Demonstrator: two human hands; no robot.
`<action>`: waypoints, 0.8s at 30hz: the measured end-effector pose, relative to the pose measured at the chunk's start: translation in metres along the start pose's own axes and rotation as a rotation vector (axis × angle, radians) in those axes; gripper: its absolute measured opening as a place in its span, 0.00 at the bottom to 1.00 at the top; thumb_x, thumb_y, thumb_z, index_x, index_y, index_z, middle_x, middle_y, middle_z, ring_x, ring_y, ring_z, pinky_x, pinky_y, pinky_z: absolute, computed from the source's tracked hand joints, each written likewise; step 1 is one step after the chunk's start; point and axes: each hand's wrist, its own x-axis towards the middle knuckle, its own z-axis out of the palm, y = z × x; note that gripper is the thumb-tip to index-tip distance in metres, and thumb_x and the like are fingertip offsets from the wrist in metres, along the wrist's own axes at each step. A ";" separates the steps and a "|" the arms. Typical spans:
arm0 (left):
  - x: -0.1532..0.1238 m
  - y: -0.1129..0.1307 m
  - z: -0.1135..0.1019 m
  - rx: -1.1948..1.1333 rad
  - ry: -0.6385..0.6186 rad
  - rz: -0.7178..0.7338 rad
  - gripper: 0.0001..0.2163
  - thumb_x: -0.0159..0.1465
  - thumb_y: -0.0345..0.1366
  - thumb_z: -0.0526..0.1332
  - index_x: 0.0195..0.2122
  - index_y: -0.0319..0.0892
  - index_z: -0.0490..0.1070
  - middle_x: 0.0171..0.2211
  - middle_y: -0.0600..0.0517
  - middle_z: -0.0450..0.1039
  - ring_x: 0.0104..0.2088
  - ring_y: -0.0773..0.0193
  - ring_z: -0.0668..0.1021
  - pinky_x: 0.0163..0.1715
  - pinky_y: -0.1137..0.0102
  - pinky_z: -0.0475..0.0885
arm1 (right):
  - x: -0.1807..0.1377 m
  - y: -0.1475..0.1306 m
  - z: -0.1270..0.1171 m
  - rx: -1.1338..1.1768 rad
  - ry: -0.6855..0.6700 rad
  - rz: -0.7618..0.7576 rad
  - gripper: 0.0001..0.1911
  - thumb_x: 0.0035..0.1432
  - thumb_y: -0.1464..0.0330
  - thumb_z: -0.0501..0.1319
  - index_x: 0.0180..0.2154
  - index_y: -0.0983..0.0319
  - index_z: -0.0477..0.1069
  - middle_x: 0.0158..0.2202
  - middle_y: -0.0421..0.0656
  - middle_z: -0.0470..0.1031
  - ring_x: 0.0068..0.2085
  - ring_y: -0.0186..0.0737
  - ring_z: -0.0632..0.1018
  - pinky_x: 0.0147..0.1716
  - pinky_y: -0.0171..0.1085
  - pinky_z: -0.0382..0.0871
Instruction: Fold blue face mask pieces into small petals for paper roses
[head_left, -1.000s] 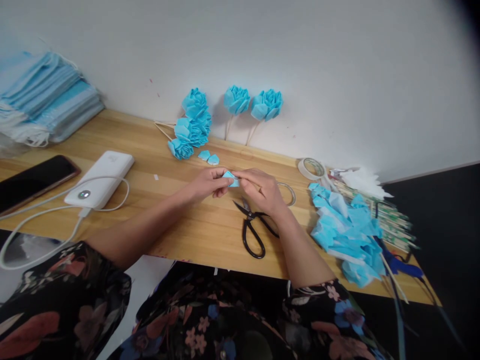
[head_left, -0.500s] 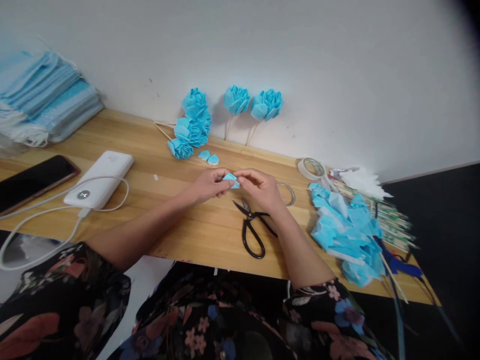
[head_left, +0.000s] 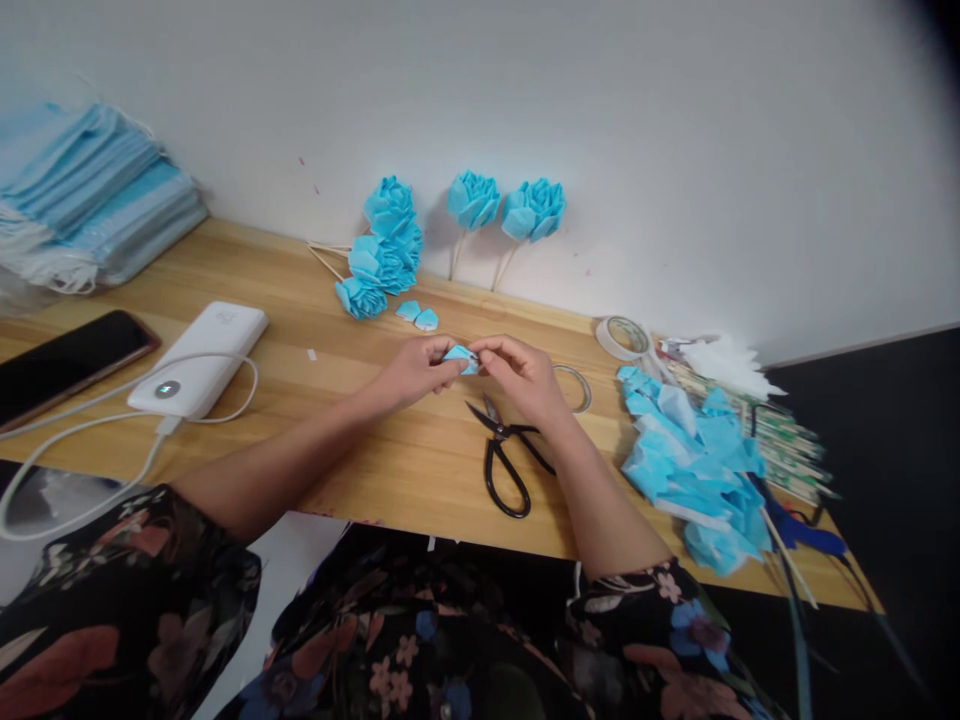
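Between my two hands is a small blue petal [head_left: 459, 355], cut from thin fabric-like sheet. My left hand [head_left: 424, 368] pinches its left side between thumb and fingers. On its right edge the thumb and forefinger of my right hand [head_left: 519, 372] are closed. Just beyond the hands, two loose blue petals [head_left: 417, 314] lie on the table. Black-handled scissors [head_left: 504, 440] rest partly spread below my right hand, and a thin tape ring [head_left: 574, 388] lies beside its wrist, partly hidden.
Several blue flowers [head_left: 382, 250] on sticks lie or lean at the wall. Left are stacked face masks [head_left: 97, 190], a phone [head_left: 71, 365] and a cabled power bank [head_left: 202, 355]. Right are a tape roll [head_left: 621, 340], crumpled blue sheets [head_left: 694, 455] and a blue glue gun [head_left: 806, 532].
My right fingers have shifted very slightly at the petal's right edge. The left hand and the things on the table look the same.
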 end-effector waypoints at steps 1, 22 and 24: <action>0.000 0.000 0.000 0.004 0.006 -0.001 0.08 0.58 0.39 0.61 0.28 0.41 0.66 0.18 0.59 0.65 0.19 0.73 0.66 0.20 0.77 0.61 | 0.000 -0.001 -0.001 -0.010 -0.005 -0.004 0.13 0.63 0.61 0.59 0.41 0.59 0.79 0.34 0.40 0.80 0.33 0.36 0.77 0.36 0.37 0.71; 0.002 -0.007 0.000 -0.036 -0.027 -0.049 0.08 0.59 0.38 0.63 0.29 0.40 0.67 0.19 0.57 0.68 0.19 0.73 0.69 0.20 0.77 0.63 | 0.003 0.010 0.006 0.056 0.043 0.026 0.08 0.55 0.64 0.64 0.37 0.60 0.77 0.29 0.38 0.77 0.29 0.33 0.74 0.32 0.35 0.67; 0.003 -0.010 0.000 -0.059 -0.053 -0.043 0.10 0.60 0.41 0.64 0.29 0.40 0.67 0.20 0.56 0.69 0.19 0.72 0.70 0.19 0.77 0.64 | 0.003 0.011 0.006 0.062 0.056 0.017 0.08 0.55 0.64 0.64 0.36 0.60 0.77 0.29 0.38 0.78 0.30 0.33 0.75 0.33 0.35 0.68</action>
